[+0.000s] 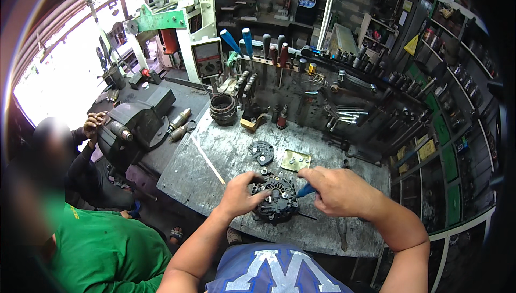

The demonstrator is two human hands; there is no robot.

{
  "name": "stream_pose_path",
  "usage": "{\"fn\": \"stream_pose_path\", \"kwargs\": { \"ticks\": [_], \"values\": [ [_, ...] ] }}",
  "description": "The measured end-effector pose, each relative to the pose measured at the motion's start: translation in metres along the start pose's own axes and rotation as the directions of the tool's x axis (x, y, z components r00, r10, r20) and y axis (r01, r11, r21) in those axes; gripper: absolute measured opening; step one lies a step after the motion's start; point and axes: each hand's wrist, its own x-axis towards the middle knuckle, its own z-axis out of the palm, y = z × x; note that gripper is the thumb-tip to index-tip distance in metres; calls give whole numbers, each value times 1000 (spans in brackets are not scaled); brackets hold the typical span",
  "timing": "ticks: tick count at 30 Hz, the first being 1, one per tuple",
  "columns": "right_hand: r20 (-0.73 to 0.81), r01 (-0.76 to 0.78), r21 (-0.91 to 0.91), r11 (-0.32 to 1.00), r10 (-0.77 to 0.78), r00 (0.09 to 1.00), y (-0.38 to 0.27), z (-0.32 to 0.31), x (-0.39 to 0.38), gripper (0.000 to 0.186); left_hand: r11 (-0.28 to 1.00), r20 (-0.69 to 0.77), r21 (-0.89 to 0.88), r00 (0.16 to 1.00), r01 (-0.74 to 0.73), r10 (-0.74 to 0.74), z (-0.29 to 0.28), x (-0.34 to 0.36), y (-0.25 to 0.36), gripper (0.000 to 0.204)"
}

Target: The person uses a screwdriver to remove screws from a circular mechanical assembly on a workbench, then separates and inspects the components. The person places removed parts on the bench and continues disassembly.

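A dark round alternator point(278, 207) lies on the metal-topped bench in front of me, its finned back face up. My left hand point(240, 195) grips its left side, thumb across the top. Closed around a blue-handled screwdriver point(305, 190) is my right hand point(341, 192). The tool's tip points down at the alternator's right edge, though I cannot tell whether it touches. A black rear cover point(261, 152) rests just beyond the alternator. To its right is a shallow yellowish tray point(295, 161) with a few small metal parts in it.
Further back stand a ring-shaped stator point(223, 109), a small box point(252, 122) and a tool rack point(290, 63). A pale strip point(207, 159) lies on the bench point(185, 172). A vise point(134, 123) is at left, near a person in green point(107, 250) and another person point(94, 177).
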Motion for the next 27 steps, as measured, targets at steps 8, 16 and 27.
{"fn": "stream_pose_path", "kwargs": {
  "ticks": [8, 16, 27],
  "values": [
    [-27, 91, -24, 996, -92, 995, -1, -4, -5, 36, 1000, 22, 24, 1000, -5, 4, 19, -81, -11, 47],
    [45, 97, -6, 995, -96, 994, 3, -7, -3, 31, 999, -7, 6, 999, 46, -46, 27, -82, -11, 35],
    [-10, 52, -11, 999, -52, 999, 1, -6, -6, 28, 987, 2, -144, 997, 73, -74, 31, -90, -23, 37]
  ]
}}
